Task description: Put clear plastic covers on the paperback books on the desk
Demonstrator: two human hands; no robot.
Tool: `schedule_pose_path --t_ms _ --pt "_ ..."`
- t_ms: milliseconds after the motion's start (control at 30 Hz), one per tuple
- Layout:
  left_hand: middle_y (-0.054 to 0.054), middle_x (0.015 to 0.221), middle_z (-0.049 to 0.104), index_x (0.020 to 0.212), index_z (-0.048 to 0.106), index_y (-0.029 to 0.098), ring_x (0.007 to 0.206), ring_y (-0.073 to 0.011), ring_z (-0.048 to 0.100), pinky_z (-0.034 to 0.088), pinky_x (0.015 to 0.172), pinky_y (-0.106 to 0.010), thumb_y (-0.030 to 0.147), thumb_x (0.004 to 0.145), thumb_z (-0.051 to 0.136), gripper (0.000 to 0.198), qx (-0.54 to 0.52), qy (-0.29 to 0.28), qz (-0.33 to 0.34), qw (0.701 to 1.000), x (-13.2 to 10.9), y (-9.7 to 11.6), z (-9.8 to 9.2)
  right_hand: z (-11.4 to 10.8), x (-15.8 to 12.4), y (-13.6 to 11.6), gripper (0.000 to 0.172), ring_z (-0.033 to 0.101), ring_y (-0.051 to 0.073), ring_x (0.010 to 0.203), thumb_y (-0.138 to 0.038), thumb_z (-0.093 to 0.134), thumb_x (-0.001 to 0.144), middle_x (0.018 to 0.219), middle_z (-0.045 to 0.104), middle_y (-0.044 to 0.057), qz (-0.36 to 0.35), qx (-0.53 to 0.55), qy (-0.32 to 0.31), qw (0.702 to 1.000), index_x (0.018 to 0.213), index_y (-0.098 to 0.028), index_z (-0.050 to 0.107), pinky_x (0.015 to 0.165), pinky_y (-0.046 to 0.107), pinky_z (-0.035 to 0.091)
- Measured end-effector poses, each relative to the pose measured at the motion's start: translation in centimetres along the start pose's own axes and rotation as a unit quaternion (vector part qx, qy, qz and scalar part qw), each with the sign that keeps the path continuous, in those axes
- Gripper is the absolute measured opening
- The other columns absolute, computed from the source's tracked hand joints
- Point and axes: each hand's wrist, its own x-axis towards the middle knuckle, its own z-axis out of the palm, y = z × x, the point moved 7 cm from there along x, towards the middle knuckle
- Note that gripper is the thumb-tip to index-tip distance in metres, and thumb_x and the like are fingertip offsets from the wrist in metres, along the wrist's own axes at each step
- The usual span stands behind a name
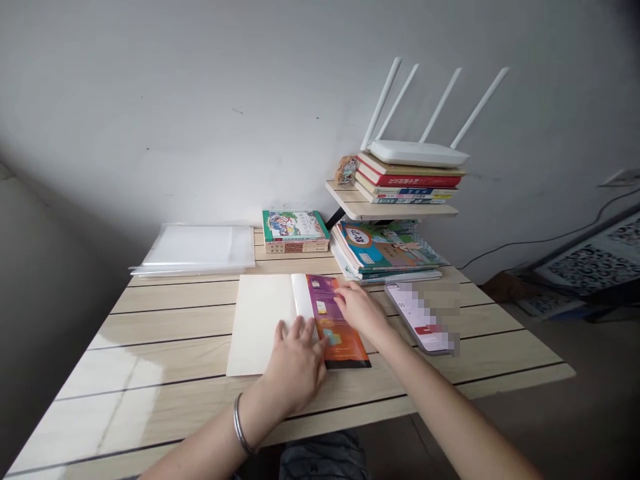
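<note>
Left hand [297, 360]: fingers apart, gripping nothing
Right hand [361, 307]: fingers curled (pinch? can't tell)
Glossy purple-orange paper cover [345, 343]: under right fingertips, lengthwise away

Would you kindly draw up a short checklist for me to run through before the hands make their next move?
1. Open booklet, cream on the left and purple-orange on the right, lying on the pale wood-look table with dark lines: ok.
2. Left hand resting on the booklet: ok.
3. Right hand at the purple-orange side: ok; firmness of its grip: cannot tell.
4. Purple-orange side fully uncovered: not ok, the hands hide parts of it.
5. Flat rectangular smartphone apart from the booklet: ok, it lies to the right.
6. Translucent plastic sheets apart from the booklet: ok, behind and leftward.
</note>
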Motion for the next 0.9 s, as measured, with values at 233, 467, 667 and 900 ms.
schedule_pose_path --t_ms 233,467,667,900 --pt "-0.015 0.151 0.032 0.142 0.038 0.021 0.140 -0.0327 0.024 0.019 0.108 -0.062 0.052 0.091 0.038 0.059 0.038 0.031 -0.019 0.999 3.1 -2.6 0.7 1.3 0.3 4.9 0.028 0.067 0.019 0.081 -0.009 0.044 0.082 0.097 0.070 0.011 0.037 0.051 0.031 0.998 0.101 -0.016 0.063 0.071 0.029 0.049" --pt "-0.017 0.150 0.032 0.141 0.039 0.016 0.140 -0.0335 0.022 0.015 0.109 -0.062 0.052 0.091 0.036 0.062 0.023 0.004 -0.029 0.999 2.9 -2.4 1.1 4.1 -0.4 7.1 0.021 0.057 0.013 0.040 -0.030 0.052 0.080 0.061 0.065 -0.001 0.200 0.359 -0.033 0.911 0.095 -0.016 0.058 0.038 0.023 0.045" --pt "-0.020 0.155 0.016 0.147 0.026 0.016 0.141 -0.0411 0.014 0.020 0.107 -0.063 0.066 0.084 0.039 0.082 -0.034 0.038 -0.002 0.999 0.0 1.4 0.7 -0.2 1.4 5.1 0.015 0.054 0.010 0.039 -0.027 0.060 0.071 0.052 0.061 -0.001 0.170 0.402 -0.047 0.898 0.060 -0.017 0.057 0.038 0.019 0.045" --pt "-0.019 0.155 0.016 0.150 0.002 0.009 0.142 -0.0284 0.020 0.033 0.110 -0.046 0.017 0.080 0.048 0.084 -0.224 0.157 -0.102 0.956 -2.1 1.1 -0.5 -7.7 4.3 -6.2 0.028 0.061 0.013 0.056 -0.042 0.070 0.069 0.066 0.066 0.003 0.028 0.625 -0.078 0.776 0.073 -0.017 0.061 0.051 0.025 0.052"
